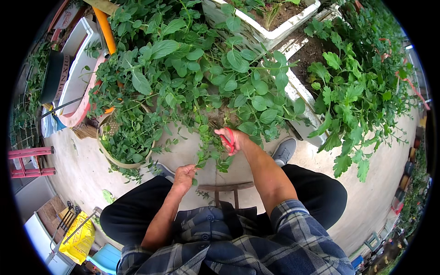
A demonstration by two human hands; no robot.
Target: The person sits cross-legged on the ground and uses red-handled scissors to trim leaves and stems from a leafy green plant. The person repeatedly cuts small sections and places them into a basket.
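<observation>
Before me spreads a leafy green herb, mint-like, with trailing stems that hang towards my knees. My right hand grips red-handled scissors among the lower stems; foliage hides the blades. With its fingertips pinched together, my left hand holds the end of a trailing stem, below and left of the scissors. A round woven basket heaped with cut-looking leafy stems stands on the floor to the left.
A white foam planter box with soil stands at the top, another planter beside lobed-leaf plants on the right. Left are a pink-rimmed tub and a pink metal frame. A small stool lies between my knees.
</observation>
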